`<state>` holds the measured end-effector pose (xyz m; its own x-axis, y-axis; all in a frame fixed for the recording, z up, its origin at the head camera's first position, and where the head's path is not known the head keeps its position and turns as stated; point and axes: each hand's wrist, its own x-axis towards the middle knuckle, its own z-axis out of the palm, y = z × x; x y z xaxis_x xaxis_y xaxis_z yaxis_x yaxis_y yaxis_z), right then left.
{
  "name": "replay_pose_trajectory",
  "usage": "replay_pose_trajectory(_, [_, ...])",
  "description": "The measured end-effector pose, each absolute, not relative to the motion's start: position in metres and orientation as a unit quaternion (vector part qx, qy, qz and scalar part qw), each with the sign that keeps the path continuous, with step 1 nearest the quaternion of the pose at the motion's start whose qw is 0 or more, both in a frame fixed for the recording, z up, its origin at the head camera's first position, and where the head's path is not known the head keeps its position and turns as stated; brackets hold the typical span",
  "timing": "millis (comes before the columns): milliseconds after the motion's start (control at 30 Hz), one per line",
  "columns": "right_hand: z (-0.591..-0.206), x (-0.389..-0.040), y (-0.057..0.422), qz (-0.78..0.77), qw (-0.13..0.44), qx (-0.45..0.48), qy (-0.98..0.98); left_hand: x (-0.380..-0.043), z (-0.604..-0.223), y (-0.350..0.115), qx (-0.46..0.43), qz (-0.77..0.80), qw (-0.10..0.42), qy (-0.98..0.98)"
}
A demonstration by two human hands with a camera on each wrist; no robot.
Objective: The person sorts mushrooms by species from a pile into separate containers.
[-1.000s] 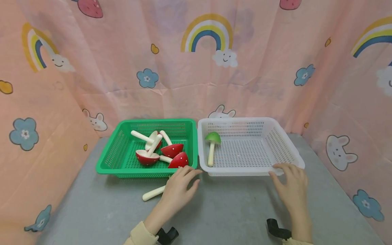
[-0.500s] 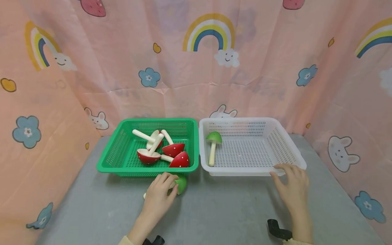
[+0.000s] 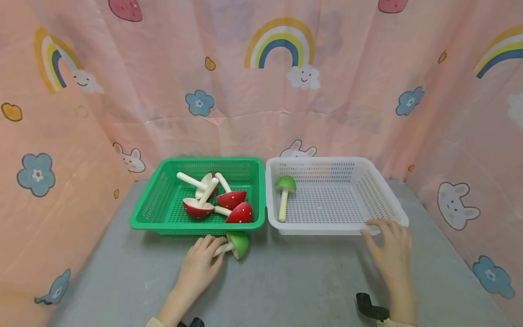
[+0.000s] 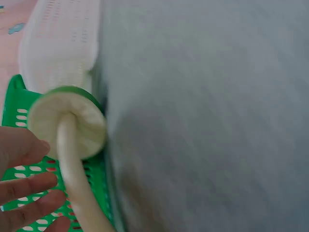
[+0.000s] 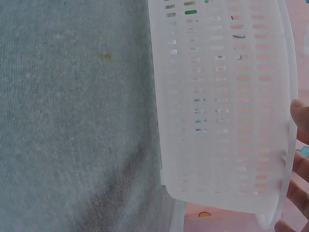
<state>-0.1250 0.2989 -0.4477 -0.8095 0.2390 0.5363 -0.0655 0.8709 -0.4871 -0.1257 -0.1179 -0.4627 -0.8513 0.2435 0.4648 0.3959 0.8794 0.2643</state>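
Note:
A toy mushroom with a green cap point(image 3: 240, 245) and pale stem lies on the table in front of the green basket point(image 3: 163, 225). My left hand point(image 3: 199, 261) is at its stem, fingers spread. In the left wrist view the fingertips point(image 4: 41, 199) stand beside the stem point(image 4: 77, 186) without closing round it. My right hand point(image 3: 390, 243) holds the near right rim of the white basket point(image 3: 318, 226), thumb point(image 5: 300, 116) on the outer side and fingers over the edge. Inside the white basket lies another green-capped mushroom point(image 3: 285, 184).
Several red-capped toy mushrooms point(image 3: 231, 199) lie in the green basket, which stands directly left of the white one. Both rest on the grey table point(image 3: 302, 281). A pink patterned curtain point(image 3: 347, 104) hangs behind and along both sides.
My left hand has drawn back leftward and down from beside the green basket's corner, uncovering the mushroom's green cap and part of its stem. The right hand stays at the white basket's rim.

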Motion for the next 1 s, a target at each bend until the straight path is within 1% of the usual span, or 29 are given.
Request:
replay_pose_trajectory(133, [-0.448,-0.125,0.299,0.256,0.305,-0.045,-0.916,-0.129,-0.468,-0.128,-0.191,-0.143,0.210,-0.948])
replay_pose_trajectory(333, [-0.449,-0.125,0.299,0.259,0.302,-0.042,-0.916,-0.131,-0.474,-0.138,-0.202,-0.131,0.179,-0.954])
replay_pose_trajectory(433, [-0.449,-0.125,0.300,0.257,0.305,-0.043,-0.916,-0.133,-0.477,-0.141,-0.210,-0.127,0.174,-0.954])
replay_pose_trajectory(733, [-0.448,-0.125,0.300,0.258,0.305,-0.045,-0.916,-0.132,-0.477,-0.140,-0.232,-0.114,0.190,-0.947])
replay_pose_trajectory(1000, [-0.447,-0.124,0.299,0.258,0.298,-0.048,-0.918,-0.125,-0.474,-0.134,-0.240,-0.124,0.234,-0.934])
